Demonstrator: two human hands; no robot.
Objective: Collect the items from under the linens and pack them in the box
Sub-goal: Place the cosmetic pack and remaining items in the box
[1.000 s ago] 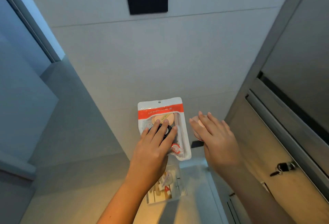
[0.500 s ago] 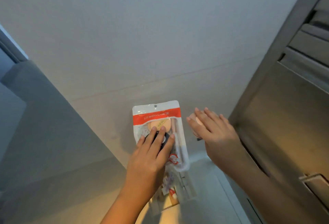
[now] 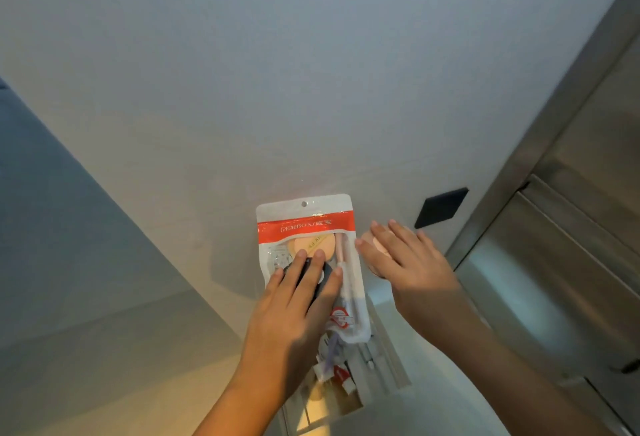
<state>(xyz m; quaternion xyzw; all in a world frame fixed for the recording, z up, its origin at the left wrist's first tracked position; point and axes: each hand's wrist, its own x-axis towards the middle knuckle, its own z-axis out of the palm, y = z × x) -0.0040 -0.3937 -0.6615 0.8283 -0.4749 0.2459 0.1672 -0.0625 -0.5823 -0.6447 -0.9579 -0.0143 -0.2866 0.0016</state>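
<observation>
The left hand covers the lower middle of the packet it holds, and its thumb is out of sight behind it. A dark round thing under its fingers shows only in slivers, so its kind cannot be told. The right hand hides most of the pink round thing in its grasp. Below the left grip, hand and packet half cover the clear box; its contents are too jumbled to name.
</observation>
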